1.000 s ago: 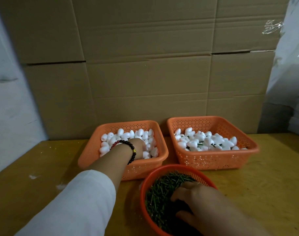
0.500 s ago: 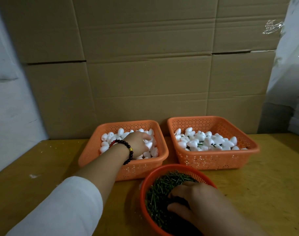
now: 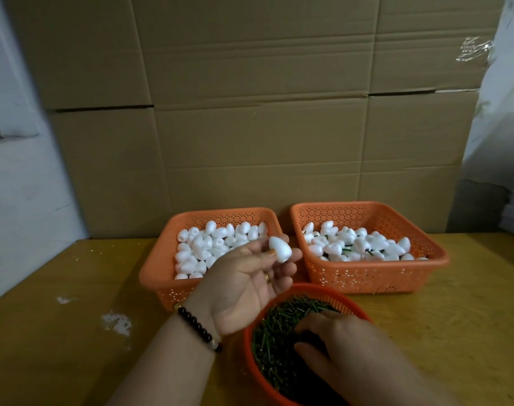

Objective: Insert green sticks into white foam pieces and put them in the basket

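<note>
A white foam piece (image 3: 280, 249), shaped like a small cone with a rounded top, is held up in the left hand (image 3: 244, 285); the palm is turned upward, and the thumb and the first fingers pinch the piece above the near right corner of the left basket (image 3: 157, 266). This orange basket is full of plain foam pieces (image 3: 209, 247); the right basket (image 3: 376, 276), also orange and with small holes in its walls, holds foam pieces with green sticks in them (image 3: 358, 244). The two baskets stand side by side, just apart. Nearer to the person stands a round orange-red basket (image 3: 342, 300) with a heap of loose green sticks (image 3: 275, 332); the right hand (image 3: 340, 344) is down inside it, back upward, fingers bent into the sticks (whether it already holds one, I cannot tell). A bracelet of dark beads (image 3: 197, 328) is on the left wrist.

The table (image 3: 59, 341) is yellowish wood, worn, with some white marks (image 3: 116, 322) on its left part; behind the baskets a wall of large cardboard boxes (image 3: 250, 112) fills the back; at the left is a pale wall (image 3: 15, 186); at the right hangs clear plastic sheet (image 3: 501, 98).
</note>
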